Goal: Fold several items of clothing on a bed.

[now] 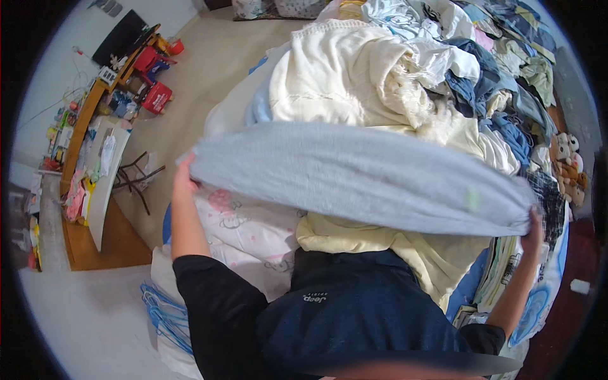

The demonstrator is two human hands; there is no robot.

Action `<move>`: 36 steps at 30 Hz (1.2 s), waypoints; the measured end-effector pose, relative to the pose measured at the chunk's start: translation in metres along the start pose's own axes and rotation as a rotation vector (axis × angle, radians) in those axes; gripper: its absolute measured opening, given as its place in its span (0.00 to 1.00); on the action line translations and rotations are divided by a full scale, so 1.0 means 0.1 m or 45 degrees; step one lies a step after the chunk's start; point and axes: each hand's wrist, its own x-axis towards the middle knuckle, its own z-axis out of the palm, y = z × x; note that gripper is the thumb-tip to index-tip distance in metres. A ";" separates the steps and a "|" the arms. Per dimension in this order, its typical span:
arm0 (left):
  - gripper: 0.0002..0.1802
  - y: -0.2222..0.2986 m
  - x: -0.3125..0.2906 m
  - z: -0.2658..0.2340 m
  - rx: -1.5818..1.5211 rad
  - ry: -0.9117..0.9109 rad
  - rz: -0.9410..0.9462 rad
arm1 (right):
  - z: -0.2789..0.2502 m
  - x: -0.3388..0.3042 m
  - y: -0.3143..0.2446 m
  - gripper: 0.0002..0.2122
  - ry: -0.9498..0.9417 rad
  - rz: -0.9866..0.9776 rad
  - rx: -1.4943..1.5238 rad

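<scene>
A long piece of light grey knit clothing (342,168) is stretched out sideways in front of me, slightly blurred. Its exact kind does not show; a faint pale green mark sits near its right end. My left hand (185,175) is closed on the left end, and my right hand (534,233) grips the gathered right end, a little lower. Below it, a pale yellow cloth (345,235) lies against my body, beside a white sheet with pink prints (237,215). Beyond the grey garment, a cream knitted cloth (323,69) spreads over the bed.
A large heap of mixed clothes (481,69) covers the far right. Plush toys (569,164) sit at the right edge. Blue wire hangers (166,316) lie at lower left. Across the floor (209,76) stand a cluttered wooden desk (82,133) and red stools (157,97).
</scene>
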 end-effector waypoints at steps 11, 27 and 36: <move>0.28 -0.39 -0.20 -0.08 -0.188 -0.090 -0.109 | -0.04 -0.10 0.53 0.20 -0.104 0.078 0.170; 0.23 -0.34 -0.35 -0.09 -0.224 -0.143 -0.050 | -0.29 -0.19 0.81 0.24 -0.096 0.265 0.137; 0.22 0.04 -0.62 0.07 -0.205 -0.112 0.108 | 2.25 -0.61 0.53 0.24 0.254 -1.431 -1.828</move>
